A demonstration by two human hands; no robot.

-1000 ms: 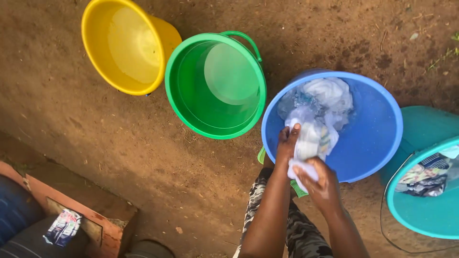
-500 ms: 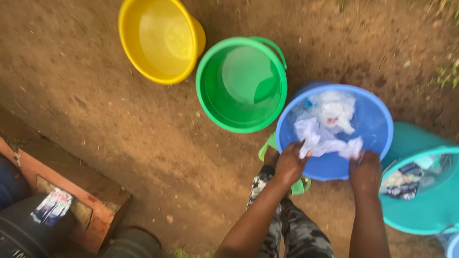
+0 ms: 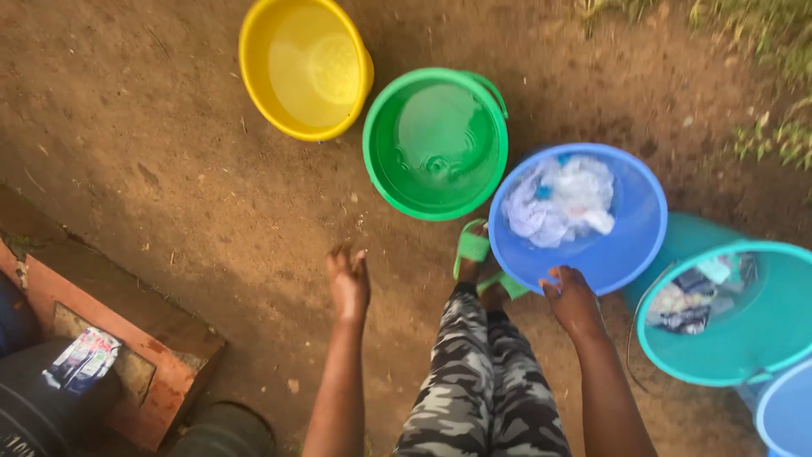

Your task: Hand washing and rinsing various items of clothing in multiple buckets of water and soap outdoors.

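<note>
A blue basin stands on the dirt with white wet cloth lying in soapy water inside it. My right hand rests at the basin's near rim, fingers curled, with nothing visible in it. My left hand hangs over bare ground to the left, fingers spread and empty. To the left of the blue basin, a green bucket holds rippling water. Beyond it stands a yellow basin with water. My camouflage-patterned legs and green sandals are below.
A teal basin with coloured clothes sits at the right, with another blue rim at the corner. A brick ledge, dark containers and a small printed packet are at lower left. Grass grows at top right.
Both hands let go of the white cloth, which now lies in the blue basin. My left hand swung out left over the dirt. The view pulled back.
</note>
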